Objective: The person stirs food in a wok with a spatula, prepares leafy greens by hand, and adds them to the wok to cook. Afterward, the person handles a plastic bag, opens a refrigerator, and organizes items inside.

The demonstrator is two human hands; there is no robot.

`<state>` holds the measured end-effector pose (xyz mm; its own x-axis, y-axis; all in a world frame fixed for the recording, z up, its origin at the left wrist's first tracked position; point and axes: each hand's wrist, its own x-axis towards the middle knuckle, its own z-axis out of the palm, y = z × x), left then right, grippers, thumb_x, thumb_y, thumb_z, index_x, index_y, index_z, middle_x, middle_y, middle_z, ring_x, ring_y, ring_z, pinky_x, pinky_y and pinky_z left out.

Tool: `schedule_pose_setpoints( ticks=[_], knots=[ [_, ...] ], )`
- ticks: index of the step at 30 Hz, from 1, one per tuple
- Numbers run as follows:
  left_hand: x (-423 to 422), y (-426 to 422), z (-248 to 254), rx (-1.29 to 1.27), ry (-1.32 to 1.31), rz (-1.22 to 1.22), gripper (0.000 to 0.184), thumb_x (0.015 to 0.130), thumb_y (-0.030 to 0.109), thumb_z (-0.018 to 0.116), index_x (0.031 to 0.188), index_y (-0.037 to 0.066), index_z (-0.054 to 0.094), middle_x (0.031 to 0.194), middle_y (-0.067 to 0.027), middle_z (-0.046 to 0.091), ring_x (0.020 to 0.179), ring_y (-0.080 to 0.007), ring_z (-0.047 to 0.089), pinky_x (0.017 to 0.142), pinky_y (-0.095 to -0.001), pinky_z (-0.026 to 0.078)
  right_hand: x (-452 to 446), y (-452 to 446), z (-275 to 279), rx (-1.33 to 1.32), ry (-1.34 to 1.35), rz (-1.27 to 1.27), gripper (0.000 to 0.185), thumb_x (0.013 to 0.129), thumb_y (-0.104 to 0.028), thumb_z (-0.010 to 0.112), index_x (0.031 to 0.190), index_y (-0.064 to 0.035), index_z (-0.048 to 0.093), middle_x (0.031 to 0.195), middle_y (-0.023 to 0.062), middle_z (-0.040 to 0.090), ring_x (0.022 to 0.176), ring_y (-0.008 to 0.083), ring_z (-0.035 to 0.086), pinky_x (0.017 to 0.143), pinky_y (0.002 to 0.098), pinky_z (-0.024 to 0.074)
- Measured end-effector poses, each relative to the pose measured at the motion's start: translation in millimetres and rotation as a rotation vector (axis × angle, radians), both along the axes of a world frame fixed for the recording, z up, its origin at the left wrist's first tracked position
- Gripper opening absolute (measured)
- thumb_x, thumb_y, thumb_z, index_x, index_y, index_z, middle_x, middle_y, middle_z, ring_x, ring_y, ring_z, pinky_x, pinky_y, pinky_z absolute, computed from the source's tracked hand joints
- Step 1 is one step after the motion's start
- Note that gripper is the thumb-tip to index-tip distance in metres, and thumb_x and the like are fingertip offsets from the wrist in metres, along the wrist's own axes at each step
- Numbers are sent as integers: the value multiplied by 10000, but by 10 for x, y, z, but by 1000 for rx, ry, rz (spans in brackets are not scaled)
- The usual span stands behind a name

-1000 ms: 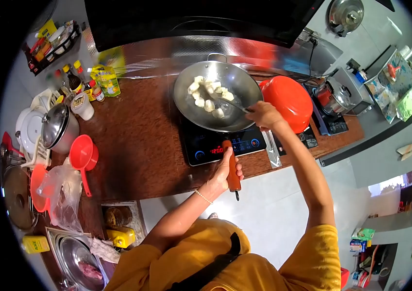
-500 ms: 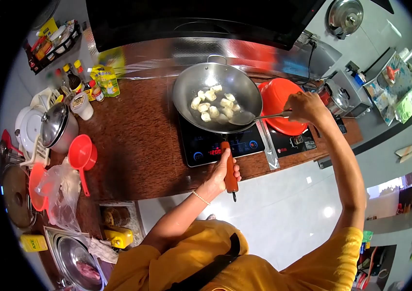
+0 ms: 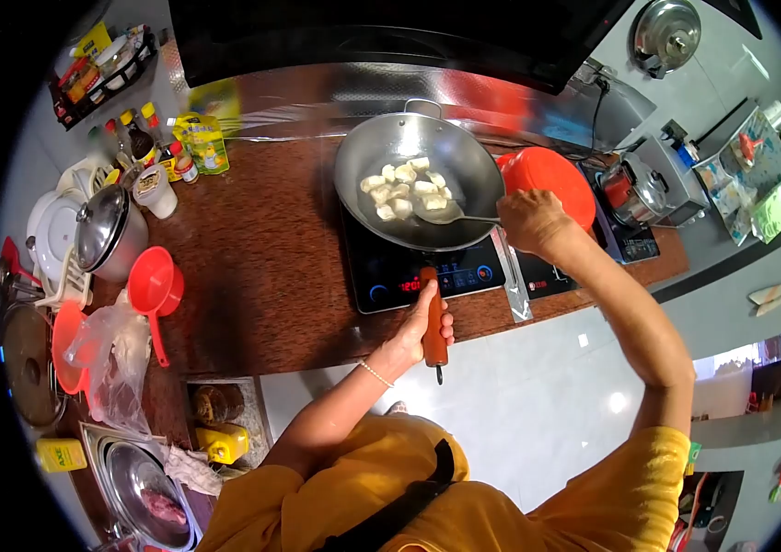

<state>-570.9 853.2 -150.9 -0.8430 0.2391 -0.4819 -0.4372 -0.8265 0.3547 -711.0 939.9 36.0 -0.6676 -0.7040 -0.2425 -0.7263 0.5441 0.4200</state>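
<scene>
A steel wok [image 3: 367, 156] sits on the black induction cooktop [image 3: 376, 276], with several pale white chunks [image 3: 400, 191] of food inside it. My left hand [image 3: 425, 327] is wrapped round the wok's brown handle [image 3: 436, 313] on the near side. Closed on the handle of a metal spatula [image 3: 443, 213], my right hand [image 3: 530, 221] is at the wok's right rim. The spatula's blade lies in the wok against the right side of the chunks. Red digits glow on the cooktop panel, partly behind the wok handle.
Beside the wok is an upturned red basin [image 3: 561, 184]; right of it stands a steel pot [image 3: 634, 189]. On the left are a lidded pot [image 3: 112, 235], a red ladle-shaped scoop [image 3: 156, 281], sauce bottles [image 3: 139, 141] and a sink [image 3: 123, 460] holding a bowl with meat.
My right hand has moved left and slightly down, pushing the spatula deeper into the wok toward the chunks. The chunks sit closer together. My left hand stays on the wok handle.
</scene>
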Motion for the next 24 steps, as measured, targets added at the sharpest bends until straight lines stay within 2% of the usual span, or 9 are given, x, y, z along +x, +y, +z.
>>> schedule_pose_setpoints(
  ticks=[3,4,8,12,15,16,19,20,24],
  knots=[
    [-7,0,-2,-12,-10,-4,493,773,602,546,840,131,415,572,-2,453,462,-121,437,472,-287,408,70,-42,65,3,61,-8,211,797,-137,506,939,-75,650,948,133,648,904,264,631,730,352,513],
    [-5,9,-16,-14,-13,-3,495,773,603,546,841,131,412,572,-2,451,463,-121,437,473,-286,408,52,-91,78,-8,3,-87,206,790,-125,516,933,-72,655,932,129,654,884,263,637,719,353,515],
    [-15,23,-15,-39,-28,-2,504,761,598,566,838,128,402,570,2,447,462,-117,433,478,-280,409,181,-92,53,23,-2,-94,216,793,-119,516,957,-91,654,945,129,652,896,256,635,721,350,514],
    [-7,-12,22,-49,-4,1,506,759,590,576,840,120,407,567,2,448,453,-116,432,465,-281,410,160,-61,199,83,-51,-28,238,815,-136,500,1002,-88,640,1037,126,626,944,251,619,751,350,507],
    [-7,-9,27,-14,-16,4,502,763,581,580,842,115,411,565,0,449,451,-116,435,460,-282,412,103,-264,-28,96,28,-69,252,832,-151,485,1029,-90,629,1068,121,614,964,256,609,775,355,498],
    [-10,-12,30,-15,-11,7,501,764,579,580,842,113,412,565,-1,450,451,-117,435,459,-283,412,72,-256,-110,43,86,-9,272,845,-158,471,1070,-89,608,1078,113,610,977,250,603,788,354,491],
    [13,-28,16,-17,-15,15,498,769,573,578,843,109,412,566,-4,451,450,-120,435,457,-286,414,73,-290,47,140,26,-23,289,841,-167,481,1096,-89,592,1096,107,605,995,241,596,800,348,487],
    [12,-31,25,-16,-15,16,498,771,572,576,844,108,412,566,-4,450,450,-121,435,456,-287,414,136,-334,194,187,-28,-107,304,831,-173,494,1110,-93,583,1110,102,600,1000,236,595,797,344,488],
    [-14,-25,21,-12,-23,18,495,773,580,566,804,106,426,554,-19,457,447,-139,451,457,-305,427,213,-360,186,153,-25,-95,265,816,-150,504,1050,-100,618,1055,108,625,971,254,609,785,342,492]
  ],
)
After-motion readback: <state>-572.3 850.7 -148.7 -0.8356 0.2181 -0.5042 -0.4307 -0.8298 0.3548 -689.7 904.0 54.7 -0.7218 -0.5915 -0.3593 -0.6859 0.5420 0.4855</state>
